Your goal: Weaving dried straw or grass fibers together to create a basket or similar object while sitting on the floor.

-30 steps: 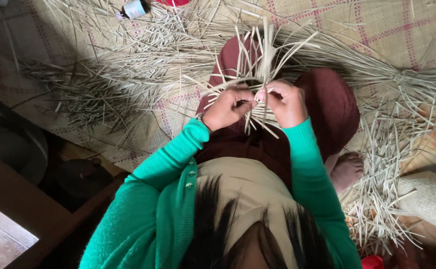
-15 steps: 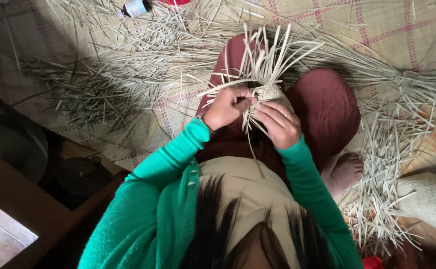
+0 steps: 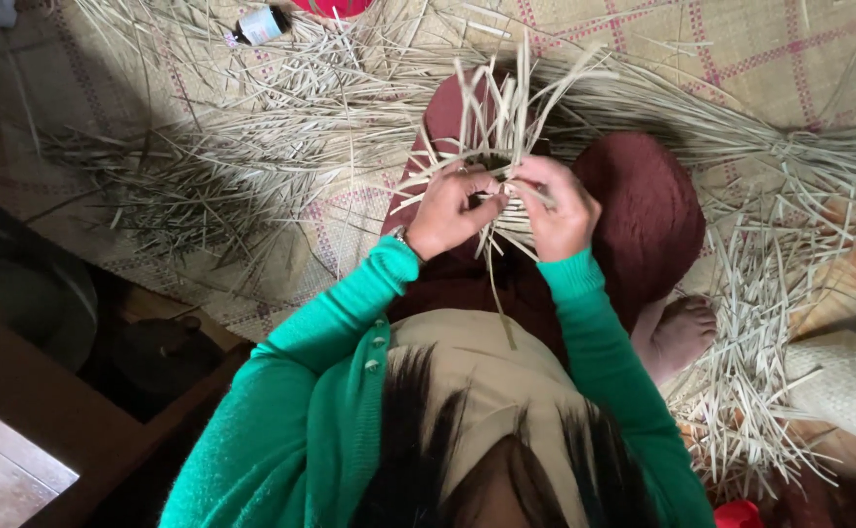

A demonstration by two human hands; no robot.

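A small woven piece of pale straw strips stands over my lap, its loose ends fanning upward. My left hand pinches strips at its lower left edge. My right hand grips strips at its lower right edge, fingers curled around them. The two hands almost touch. One long strip hangs down from them toward my chest. I wear green sleeves and sit with maroon-clad knees raised under the work.
Loose straw strips lie scattered over a checked woven mat. More strips are piled at the right beside my bare foot. A small bottle lies at the top. Dark wooden furniture is at lower left.
My right hand dropped lower over the weave half a second ago, then rose again level with the left. The straw piece shifted slightly with the hands.
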